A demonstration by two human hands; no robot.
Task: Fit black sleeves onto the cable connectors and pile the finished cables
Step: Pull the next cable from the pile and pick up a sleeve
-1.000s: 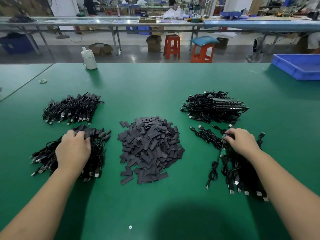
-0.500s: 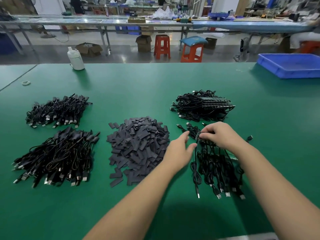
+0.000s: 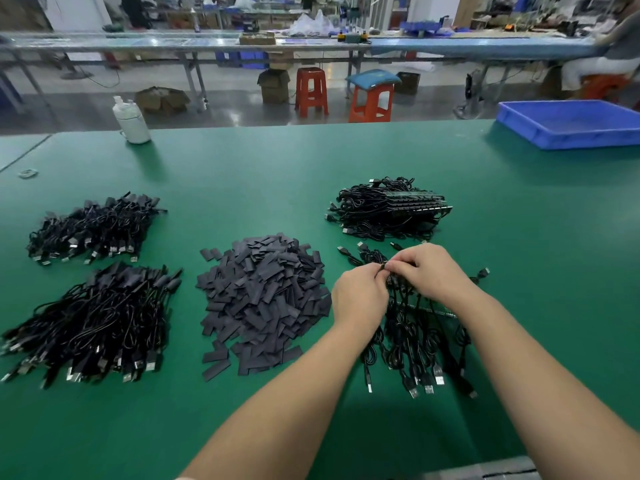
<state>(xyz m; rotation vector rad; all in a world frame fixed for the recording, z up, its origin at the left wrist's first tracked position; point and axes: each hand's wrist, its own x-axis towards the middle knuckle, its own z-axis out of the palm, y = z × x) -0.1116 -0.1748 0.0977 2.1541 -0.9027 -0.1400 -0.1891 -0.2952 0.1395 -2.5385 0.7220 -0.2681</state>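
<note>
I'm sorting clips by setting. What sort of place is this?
Most likely a factory assembly floor. A wide green workbench holds bulk heaps of black cables and a mound of flat black sleeves, with a blue plastic bin at its edge and long work tables with orange plastic stools behind.

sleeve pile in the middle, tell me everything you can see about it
The sleeve pile is a loose mound of flat, matte dark-grey to black rectangular pieces, looking like thin rubber or plastic tubing pressed flat. They lie jumbled at all angles, heaped highest at the centre, with a few strays at the near and far-left edges. It sits on the green table, between the cable piles on the left and the cables on the right. The left hand is beside its right edge; neither hand visibly touches it.
</note>
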